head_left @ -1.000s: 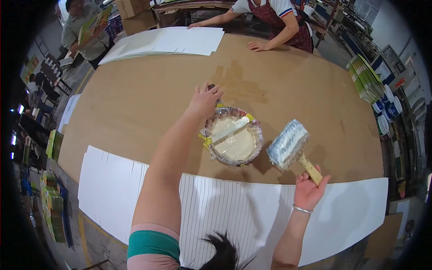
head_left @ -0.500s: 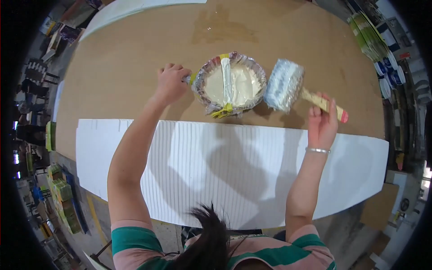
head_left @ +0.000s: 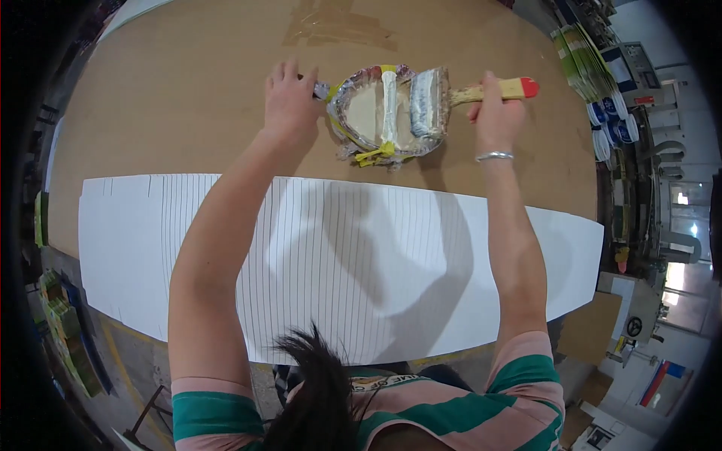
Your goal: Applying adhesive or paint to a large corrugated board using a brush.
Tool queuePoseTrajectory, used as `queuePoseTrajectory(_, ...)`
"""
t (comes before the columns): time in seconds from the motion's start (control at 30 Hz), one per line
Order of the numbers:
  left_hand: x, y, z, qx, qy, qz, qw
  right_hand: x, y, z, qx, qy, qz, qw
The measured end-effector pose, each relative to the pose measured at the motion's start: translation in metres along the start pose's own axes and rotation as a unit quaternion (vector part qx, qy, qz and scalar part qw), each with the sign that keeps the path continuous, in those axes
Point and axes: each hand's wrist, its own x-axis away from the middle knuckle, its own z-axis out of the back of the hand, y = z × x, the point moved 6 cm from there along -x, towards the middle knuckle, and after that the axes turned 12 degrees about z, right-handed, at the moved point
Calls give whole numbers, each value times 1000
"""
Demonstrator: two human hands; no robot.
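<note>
White sheeting [head_left: 376, 316] marked with dark lines is laid along the near edge of the brown counter [head_left: 188, 113]. Beyond it, a wide, paste-smeared brush [head_left: 430, 101] is gripped by its yellow, red-tipped handle in the curled fingers of the right hand [head_left: 500, 120], its head held over the right side of a round, plastic-wrapped pan [head_left: 368, 74] of cream paste [head_left: 361, 113]. The pan's handle [head_left: 322, 91] is clasped in the bent fingers of the left hand [head_left: 292, 98]. Farther off, brown tape [head_left: 338, 26] is stuck down.
</note>
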Motion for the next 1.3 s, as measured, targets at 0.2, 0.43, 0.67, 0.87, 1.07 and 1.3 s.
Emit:
queuePoseTrajectory(0.2,27,-27,41,69,105,61,990,9,24,-22,38,-18,15,999)
queuePoseTrajectory(0.43,151,-120,112,129,106,198,966,9,66,-41,205,-62,75,974)
queuePoseTrajectory(0.67,305,-234,158,49,131,419,897,5,75,-42,142,-45,44,988)
queuePoseTrajectory(0.87,369,-267,179,-9,121,478,870,13,54,-26,-17,-13,-73,997)
queuePoseTrajectory(1.07,371,-259,171,29,120,492,862,7,59,-13,-91,11,-81,993)
queuePoseTrajectory(1.3,385,-260,171,44,141,479,865,10,49,-3,-184,52,-93,977)
